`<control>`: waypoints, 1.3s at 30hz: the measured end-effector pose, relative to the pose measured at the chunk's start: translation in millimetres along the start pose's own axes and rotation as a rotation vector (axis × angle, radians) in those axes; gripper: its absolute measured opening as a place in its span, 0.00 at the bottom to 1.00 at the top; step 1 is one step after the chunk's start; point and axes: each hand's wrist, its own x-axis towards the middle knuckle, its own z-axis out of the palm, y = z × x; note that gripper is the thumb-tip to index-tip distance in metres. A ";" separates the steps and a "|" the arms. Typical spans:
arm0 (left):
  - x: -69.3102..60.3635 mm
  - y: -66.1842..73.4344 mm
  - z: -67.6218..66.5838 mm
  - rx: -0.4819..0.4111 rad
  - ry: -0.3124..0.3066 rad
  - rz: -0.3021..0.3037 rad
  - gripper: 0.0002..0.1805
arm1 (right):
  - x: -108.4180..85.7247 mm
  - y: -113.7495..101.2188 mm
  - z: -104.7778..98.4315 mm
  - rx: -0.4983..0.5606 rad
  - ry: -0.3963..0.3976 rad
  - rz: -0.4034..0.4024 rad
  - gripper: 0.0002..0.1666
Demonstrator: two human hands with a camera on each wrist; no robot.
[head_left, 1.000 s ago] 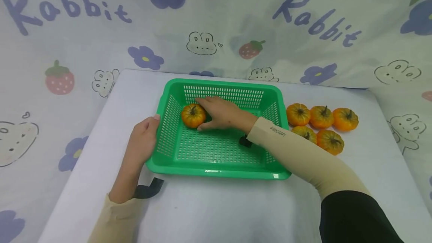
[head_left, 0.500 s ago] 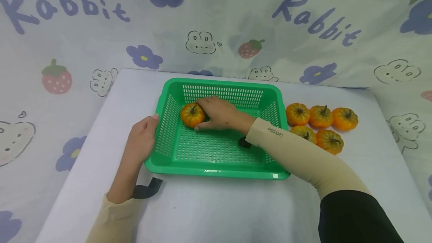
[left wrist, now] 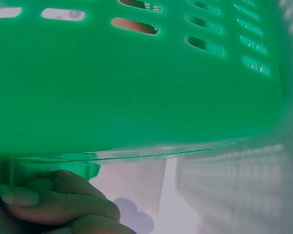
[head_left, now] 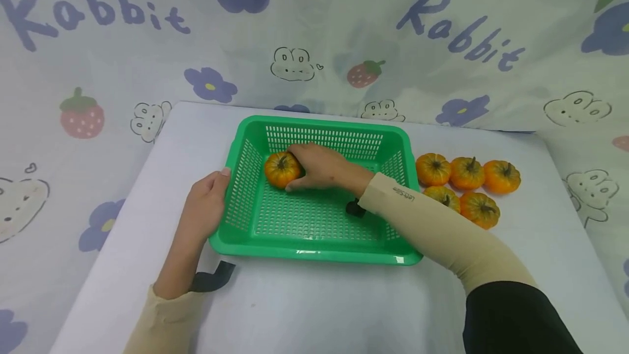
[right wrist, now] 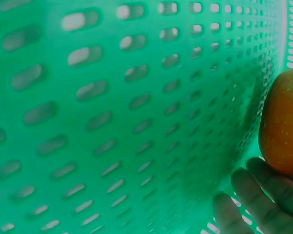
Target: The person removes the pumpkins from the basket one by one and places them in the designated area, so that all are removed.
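Note:
A green plastic basket (head_left: 314, 255) with slotted walls stands on the white table. My left hand (head_left: 206, 201) grips its left rim, thumb on top; in the left wrist view, curled fingers (left wrist: 63, 204) show beneath the rim. Inside the basket, towards the far left, sits a small orange pumpkin (head_left: 281, 171) with a short stem. My right hand (head_left: 319, 167) holds this pumpkin from its right side, the thumb at its near side and the other fingers at its far side. The right wrist view shows the pumpkin (right wrist: 283, 126) with fingers (right wrist: 263, 195) against it.
Several more small pumpkins (head_left: 467, 172) lie clustered on the table, just right of the basket. My right forearm passes over the basket's right rim. A black strap end (head_left: 355, 208) hangs below the right wrist. A printed cloth (head_left: 324, 26) rises behind the table.
My right fingers have drawn in closer around the pumpkin, which has shifted very slightly right. The left hand and the basket stay where they were.

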 end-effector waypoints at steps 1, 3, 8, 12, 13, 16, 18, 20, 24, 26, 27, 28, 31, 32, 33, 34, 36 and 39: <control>0.1 -0.3 -0.1 0.000 -0.002 0.001 0.37 | -0.5 -0.4 0.0 0.007 -0.004 0.003 0.50; 0.2 -0.5 -0.2 0.002 -0.005 0.004 0.37 | -1.1 -1.4 -0.1 0.016 -0.012 0.003 0.50; -0.4 -1.0 -1.2 -0.006 0.002 0.007 0.38 | -1.0 -3.5 -0.8 0.026 -0.009 -0.010 0.50; -1.3 -1.0 -1.4 -0.026 0.001 0.009 0.38 | -1.0 -4.3 -1.0 0.038 -0.006 -0.016 0.50; -1.4 -0.9 -1.4 -0.029 0.001 0.011 0.38 | -1.1 -4.4 -1.1 0.040 -0.009 -0.018 0.50; -1.8 -0.8 -1.1 -0.032 0.000 0.012 0.38 | -1.7 -5.4 -1.5 0.041 -0.011 -0.022 0.50; -1.7 -1.0 -0.8 -0.033 0.001 0.014 0.38 | -2.4 -6.2 -2.0 0.042 -0.013 -0.028 0.50; -1.7 -1.4 -0.5 -0.034 0.001 0.015 0.38 | -3.5 -7.2 -2.7 0.046 -0.022 -0.047 0.49; -1.7 -1.1 0.2 -0.028 0.004 0.017 0.38 | -6.7 -9.6 -3.5 0.068 -0.050 -0.114 0.47; -2.3 -0.5 -0.5 -0.025 0.003 0.016 0.38 | -8.6 -12.0 -5.0 0.079 -0.059 -0.140 0.46; -2.5 -0.2 -0.9 -0.025 0.001 0.015 0.38 | -9.5 -13.1 -5.9 0.082 -0.060 -0.147 0.47; -2.7 0.0 -1.2 -0.026 -0.001 0.014 0.38 | -10.5 -14.1 -7.2 0.084 -0.060 -0.151 0.47; -3.0 0.7 -1.6 -0.027 -0.003 0.009 0.38 | -14.4 -15.7 -12.6 0.097 -0.044 -0.146 0.49; -2.9 0.9 -1.5 -0.031 -0.003 0.008 0.38 | -15.6 -15.5 -14.8 0.103 -0.032 -0.142 0.50; -2.8 1.1 -1.3 -0.032 -0.003 0.007 0.38 | -17.0 -15.0 -17.2 0.107 -0.020 -0.137 0.50; -2.7 1.3 -1.1 -0.033 -0.002 0.007 0.38 | -18.2 -14.1 -19.4 0.117 -0.007 -0.135 0.50; -2.7 1.7 -0.7 -0.036 -0.001 0.008 0.38 | -20.9 -11.5 -23.8 0.140 0.024 -0.122 0.51; -3.0 1.8 -0.6 -0.044 -0.002 0.009 0.38 | -24.6 -7.0 -29.9 0.184 0.069 -0.102 0.51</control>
